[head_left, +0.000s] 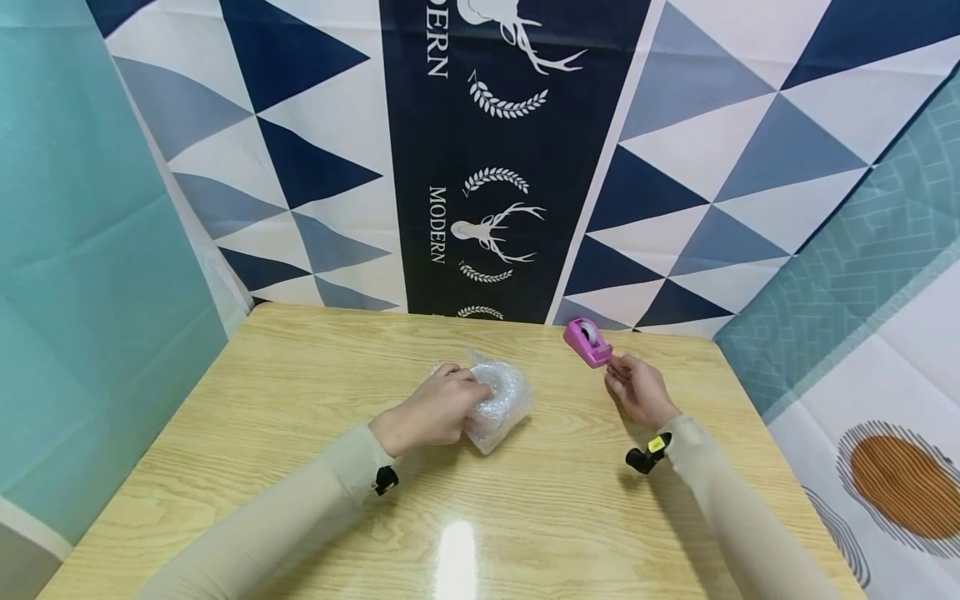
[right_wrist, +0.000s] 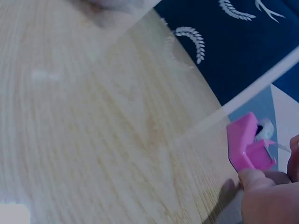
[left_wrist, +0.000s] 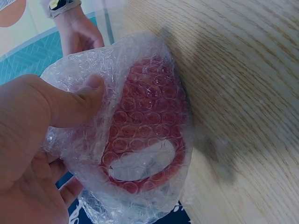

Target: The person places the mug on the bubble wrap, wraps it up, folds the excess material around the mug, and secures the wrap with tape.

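My left hand (head_left: 438,406) grips a bubble-wrapped package (head_left: 501,404), thumb across its wrap. Through the clear bubbles, the left wrist view shows a red thing (left_wrist: 147,112) with an oval opening; its exact kind is blurred by the wrap. To the right, my right hand (head_left: 637,387) holds a pink tape dispenser (head_left: 587,340) by its front end, beside the cutter. A roll of clear tape (right_wrist: 265,128) sits in the dispenser, and a thin strip (right_wrist: 281,147) reaches from it towards the fingers in the right wrist view.
Both hands work over a light wood-grain table (head_left: 300,467). Behind its far edge hangs a patterned cloth (head_left: 487,150) with triangles and deer heads. Teal cloth (head_left: 97,250) hangs at the left side. Each wrist carries a small black camera.
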`<state>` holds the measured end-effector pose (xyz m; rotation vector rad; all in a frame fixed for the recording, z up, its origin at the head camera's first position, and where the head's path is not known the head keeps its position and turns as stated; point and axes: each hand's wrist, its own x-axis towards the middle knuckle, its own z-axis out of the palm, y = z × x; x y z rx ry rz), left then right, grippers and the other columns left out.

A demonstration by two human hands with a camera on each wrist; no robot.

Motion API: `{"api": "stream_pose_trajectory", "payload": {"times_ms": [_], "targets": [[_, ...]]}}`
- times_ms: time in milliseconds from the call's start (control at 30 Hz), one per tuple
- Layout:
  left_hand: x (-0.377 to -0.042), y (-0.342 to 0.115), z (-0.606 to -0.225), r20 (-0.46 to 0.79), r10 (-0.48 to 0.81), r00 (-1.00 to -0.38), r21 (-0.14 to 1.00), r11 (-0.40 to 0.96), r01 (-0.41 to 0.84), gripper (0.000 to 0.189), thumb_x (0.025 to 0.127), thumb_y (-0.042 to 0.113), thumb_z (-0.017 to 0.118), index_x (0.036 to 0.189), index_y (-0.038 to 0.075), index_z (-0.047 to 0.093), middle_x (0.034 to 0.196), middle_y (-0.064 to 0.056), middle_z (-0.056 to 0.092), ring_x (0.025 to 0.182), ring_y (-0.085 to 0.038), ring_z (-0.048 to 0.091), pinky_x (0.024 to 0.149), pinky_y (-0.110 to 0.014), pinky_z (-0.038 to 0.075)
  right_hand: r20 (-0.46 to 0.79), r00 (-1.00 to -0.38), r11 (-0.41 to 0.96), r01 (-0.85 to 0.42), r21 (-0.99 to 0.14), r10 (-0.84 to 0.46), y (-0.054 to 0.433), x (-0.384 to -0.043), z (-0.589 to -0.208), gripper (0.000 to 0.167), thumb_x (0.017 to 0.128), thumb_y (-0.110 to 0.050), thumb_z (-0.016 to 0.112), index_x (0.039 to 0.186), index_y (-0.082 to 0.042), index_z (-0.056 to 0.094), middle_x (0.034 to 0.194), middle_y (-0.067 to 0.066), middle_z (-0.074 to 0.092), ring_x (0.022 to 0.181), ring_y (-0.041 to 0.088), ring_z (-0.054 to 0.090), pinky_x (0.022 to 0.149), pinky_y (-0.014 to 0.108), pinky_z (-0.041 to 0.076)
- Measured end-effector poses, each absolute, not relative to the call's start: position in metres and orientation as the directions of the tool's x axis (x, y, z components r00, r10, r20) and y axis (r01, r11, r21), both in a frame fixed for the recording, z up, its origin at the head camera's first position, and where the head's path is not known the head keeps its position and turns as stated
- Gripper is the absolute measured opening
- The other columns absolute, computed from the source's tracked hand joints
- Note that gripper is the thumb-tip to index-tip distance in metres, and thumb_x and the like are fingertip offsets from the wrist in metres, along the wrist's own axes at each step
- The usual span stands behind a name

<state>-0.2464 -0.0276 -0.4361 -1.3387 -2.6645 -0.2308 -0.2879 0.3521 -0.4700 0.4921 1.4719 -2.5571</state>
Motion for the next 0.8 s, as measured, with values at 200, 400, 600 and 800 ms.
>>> {"api": "stream_pose_trajectory", "payload": {"times_ms": [200, 400, 600, 800], "targets": [[-0.247, -0.027, -0.438, 0.197, 0.782, -0.591, 0.068, 0.59, 0.804, 0.047, 0.08, 0.012, 0.084, 0.125, 0.014, 0.069, 0.126, 0.001, 0.073, 0.12, -0.02, 0.064, 0.113, -0.045, 0.042, -0.375, -0.927, -0.616, 0.309, -0.724, -0.023, 0.374, -0.29, -0.475, 0.016, 0.11, -0.017, 0.044, 0.106, -0.006, 0.054, 0.107, 0.012, 0.076, 0.114, 0.02, 0.07, 0.122, 0.033, 0.028], [-0.246, -0.026, -0.438, 0.19, 0.782, -0.594, 0.076, 0.592, 0.803, 0.047, 0.081, 0.013, 0.084, 0.125, 0.014, 0.068, 0.125, 0.002, 0.073, 0.119, -0.02, 0.064, 0.113, -0.045, 0.041, -0.403, -0.915, -0.549, 0.327, -0.77, 0.021, 0.381, -0.291, -0.475, 0.022, 0.108, -0.019, 0.05, 0.091, -0.009, 0.058, 0.103, 0.013, 0.076, 0.107, 0.022, 0.074, 0.116, 0.034, 0.039], [-0.246, -0.027, -0.435, 0.194, 0.78, -0.594, 0.09, 0.589, 0.803, 0.047, 0.081, 0.014, 0.085, 0.124, 0.013, 0.068, 0.124, 0.001, 0.073, 0.119, -0.02, 0.064, 0.114, -0.046, 0.041, -0.43, -0.899, -0.355, 0.375, -0.856, 0.087, 0.382, -0.292, -0.476, 0.027, 0.106, -0.019, 0.055, 0.128, -0.005, 0.049, 0.092, 0.008, 0.077, 0.09, 0.018, 0.077, 0.098, 0.031, 0.056], [-0.247, -0.028, -0.437, 0.203, 0.781, -0.591, 0.081, 0.588, 0.805, 0.047, 0.081, 0.014, 0.085, 0.125, 0.014, 0.068, 0.124, 0.002, 0.073, 0.119, -0.019, 0.064, 0.114, -0.046, 0.041, -0.427, -0.897, -0.266, 0.386, -0.883, 0.118, 0.383, -0.292, -0.479, 0.049, 0.106, -0.021, 0.054, 0.148, 0.0, 0.039, 0.091, 0.006, 0.076, 0.087, 0.016, 0.077, 0.094, 0.028, 0.058]]}}
